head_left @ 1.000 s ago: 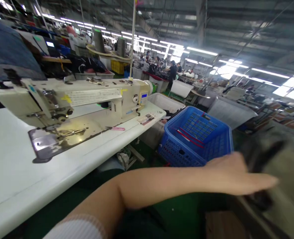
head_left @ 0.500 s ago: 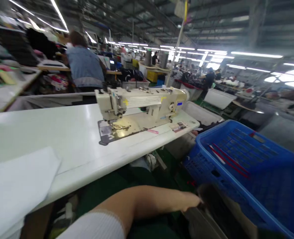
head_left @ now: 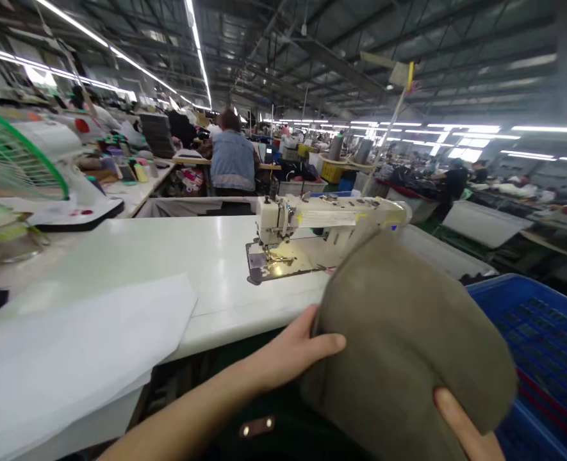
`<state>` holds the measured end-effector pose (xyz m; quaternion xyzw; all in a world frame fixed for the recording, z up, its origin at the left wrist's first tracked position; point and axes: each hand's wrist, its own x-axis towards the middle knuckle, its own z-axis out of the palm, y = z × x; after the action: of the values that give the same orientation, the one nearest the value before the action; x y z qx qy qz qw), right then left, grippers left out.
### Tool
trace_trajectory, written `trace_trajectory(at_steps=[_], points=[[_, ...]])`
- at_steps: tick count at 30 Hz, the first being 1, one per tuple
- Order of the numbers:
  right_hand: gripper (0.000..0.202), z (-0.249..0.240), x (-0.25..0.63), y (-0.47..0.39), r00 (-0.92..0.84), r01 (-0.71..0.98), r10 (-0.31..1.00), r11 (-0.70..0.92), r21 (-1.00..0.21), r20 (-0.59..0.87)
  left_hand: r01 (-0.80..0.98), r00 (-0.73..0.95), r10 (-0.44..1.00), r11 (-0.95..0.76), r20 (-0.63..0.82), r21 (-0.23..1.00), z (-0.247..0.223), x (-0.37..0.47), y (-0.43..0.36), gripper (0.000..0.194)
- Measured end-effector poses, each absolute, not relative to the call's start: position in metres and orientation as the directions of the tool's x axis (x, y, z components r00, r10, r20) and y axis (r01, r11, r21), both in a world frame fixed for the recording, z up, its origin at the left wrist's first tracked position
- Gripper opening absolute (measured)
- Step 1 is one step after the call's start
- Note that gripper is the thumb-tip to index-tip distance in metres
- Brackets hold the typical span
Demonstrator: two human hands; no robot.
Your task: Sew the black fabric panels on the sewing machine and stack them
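A large olive-brown fabric piece with rounded edges is held up between my two hands, in front of the right end of the table. My left hand grips its left edge, thumb lying on the near face. At the lower right, my right hand pinches the same piece; only part of that hand shows and its other fingers are hidden behind the fabric. Beyond it stands a cream sewing machine, partly covered by the piece. Its needle area is lit.
White sheets lie on the left of the white table. A blue plastic basket stands at the right. A green-rimmed fan stands at the far left. A person in a denim vest sits beyond the machine.
The fabric piece has come up from beside the basket to in front of the table, now with both hands on it. The view has swung left, bringing the fan into sight.
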<state>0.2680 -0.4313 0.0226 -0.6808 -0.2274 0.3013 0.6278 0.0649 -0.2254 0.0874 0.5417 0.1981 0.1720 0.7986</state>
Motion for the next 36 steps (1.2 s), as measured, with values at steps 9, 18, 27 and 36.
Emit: trace_trajectory(at_steps=[9, 18, 27, 36], points=[[0.075, 0.077, 0.157, -0.272, 0.117, -0.233, 0.985, -0.094, -0.968, -0.124, -0.474, 0.344, 0.782, 0.623, -0.52, 0.622, 0.073, -0.097, -0.209, 0.049], [0.06, 0.074, 0.112, -0.139, -0.501, -0.46, 0.834, -0.484, -0.744, -0.232, -0.678, -0.103, 0.835, 0.338, -0.54, 0.652, 0.088, -0.146, -0.177, 0.025], [0.042, 0.041, 0.096, -0.049, -0.439, -0.699, 0.877, -0.469, -0.54, -0.194, -0.702, -0.452, 0.857, -0.171, -0.247, 0.692, 0.123, -0.137, -0.008, 0.013], [0.043, -0.02, 0.115, -0.055, -0.298, -0.634, 0.856, -0.509, -0.582, -0.423, -0.564, -0.544, 0.722, 0.063, -0.427, 0.824, 0.041, -0.139, 0.095, 0.025]])
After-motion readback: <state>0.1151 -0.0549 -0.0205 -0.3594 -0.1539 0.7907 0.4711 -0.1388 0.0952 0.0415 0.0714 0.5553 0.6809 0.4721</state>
